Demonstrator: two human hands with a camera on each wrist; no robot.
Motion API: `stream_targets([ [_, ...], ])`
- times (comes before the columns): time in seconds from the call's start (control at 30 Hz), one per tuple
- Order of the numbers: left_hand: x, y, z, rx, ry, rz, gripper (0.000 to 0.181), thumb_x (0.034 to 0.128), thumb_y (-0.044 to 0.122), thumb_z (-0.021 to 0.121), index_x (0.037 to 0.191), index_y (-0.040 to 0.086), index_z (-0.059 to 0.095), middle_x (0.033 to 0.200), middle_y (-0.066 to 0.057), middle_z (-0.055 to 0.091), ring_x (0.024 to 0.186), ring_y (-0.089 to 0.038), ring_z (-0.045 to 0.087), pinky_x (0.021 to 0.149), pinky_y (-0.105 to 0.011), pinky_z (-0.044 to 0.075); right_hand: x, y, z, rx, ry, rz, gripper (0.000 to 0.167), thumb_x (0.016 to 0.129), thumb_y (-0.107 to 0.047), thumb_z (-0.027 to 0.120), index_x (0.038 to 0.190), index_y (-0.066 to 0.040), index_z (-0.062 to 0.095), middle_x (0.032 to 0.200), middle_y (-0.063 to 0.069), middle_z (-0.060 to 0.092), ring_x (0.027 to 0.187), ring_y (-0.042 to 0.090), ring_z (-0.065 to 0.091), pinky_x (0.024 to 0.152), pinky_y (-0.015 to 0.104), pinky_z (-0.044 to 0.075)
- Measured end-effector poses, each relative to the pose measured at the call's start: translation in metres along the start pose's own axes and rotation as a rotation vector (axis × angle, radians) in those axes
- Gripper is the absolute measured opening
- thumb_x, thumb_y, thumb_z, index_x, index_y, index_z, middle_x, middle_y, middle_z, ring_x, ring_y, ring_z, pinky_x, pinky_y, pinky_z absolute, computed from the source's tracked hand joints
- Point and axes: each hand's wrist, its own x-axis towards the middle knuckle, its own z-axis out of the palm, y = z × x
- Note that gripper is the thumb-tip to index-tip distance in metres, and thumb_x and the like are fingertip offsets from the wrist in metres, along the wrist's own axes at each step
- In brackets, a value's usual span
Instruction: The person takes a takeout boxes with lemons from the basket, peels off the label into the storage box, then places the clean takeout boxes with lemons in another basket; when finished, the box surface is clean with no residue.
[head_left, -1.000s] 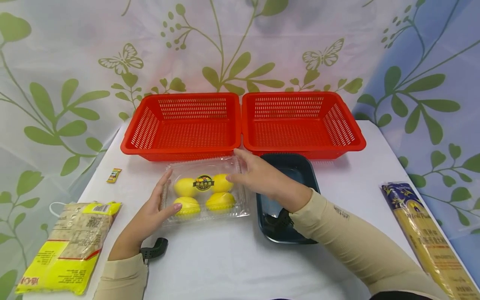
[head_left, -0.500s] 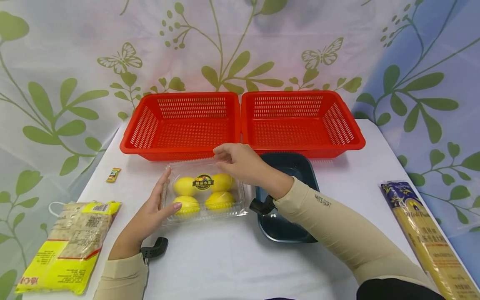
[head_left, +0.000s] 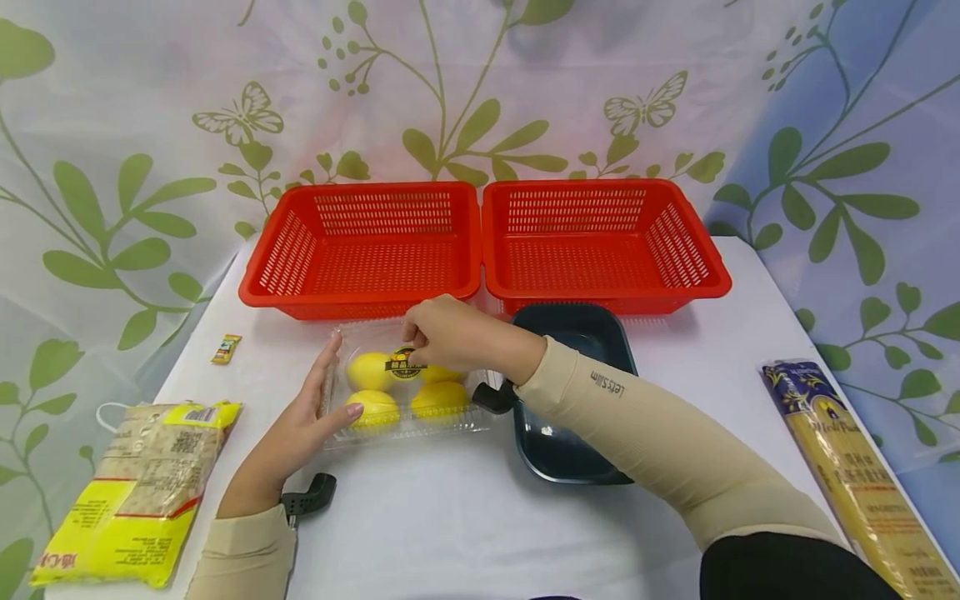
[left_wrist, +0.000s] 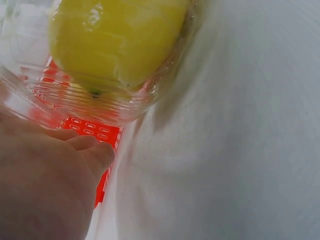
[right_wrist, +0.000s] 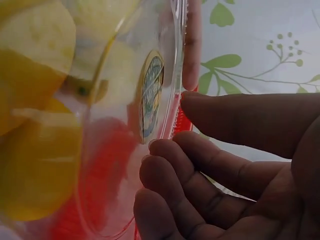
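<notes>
A clear plastic fruit box (head_left: 442,423) with several lemon-like yellow fruits (head_left: 372,407) lies in front of the left red basket. Its lid bears a dark round label (head_left: 406,364). My left hand (head_left: 302,429) lies against the box's left side, fingers nearly straight and thumb over the front left part. In the left wrist view the box (left_wrist: 107,107) is above the hand (left_wrist: 45,175). My right hand (head_left: 457,333) is over the lid by the label. The right wrist view shows its fingers (right_wrist: 165,177) loosely bent, apart from the thumb; whether they touch the lid, I cannot tell.
Two red baskets (head_left: 360,304) (head_left: 607,296) stand side by side at the back. A dark tray (head_left: 573,477) lies right of the box, partly under the right forearm. At left are a yellow-and-clear bag (head_left: 135,500) and a small packet (head_left: 226,349); at right, a spaghetti pack (head_left: 855,475).
My right hand has moved left from the box's right edge, along the back edge, to over the label, its fingers bending more. My left hand and the box have stayed about where they were.
</notes>
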Motion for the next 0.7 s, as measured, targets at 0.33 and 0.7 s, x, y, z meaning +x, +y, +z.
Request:
stream_targets([
  [0.33, 0.0, -0.002, 0.0, 0.001, 0.002, -0.009, 0.097, 0.1009, 0.02, 0.071, 0.17, 0.039, 0.005, 0.175, 0.007, 0.0, 0.158, -0.021, -0.005, 0.122, -0.066, 0.001, 0.013, -0.006, 0.0, -0.071, -0.03, 0.0, 0.014, 0.097, -0.015, 0.079, 0.108, -0.006, 0.077, 0.098, 0.0, 0.071, 0.085, 0.017, 0.062, 0.072, 0.023, 0.053],
  [0.7, 0.0, -0.002, 0.0, -0.015, 0.001, -0.002, 0.097, 0.1006, 0.018, 0.07, 0.17, 0.04, 0.005, 0.174, 0.012, 0.0, 0.158, -0.018, -0.005, 0.122, -0.064, 0.0, 0.018, -0.012, 0.005, -0.208, -0.042, 0.037, 0.022, 0.095, -0.021, 0.082, 0.109, -0.005, 0.077, 0.097, 0.003, 0.071, 0.085, 0.016, 0.062, 0.075, 0.022, 0.054],
])
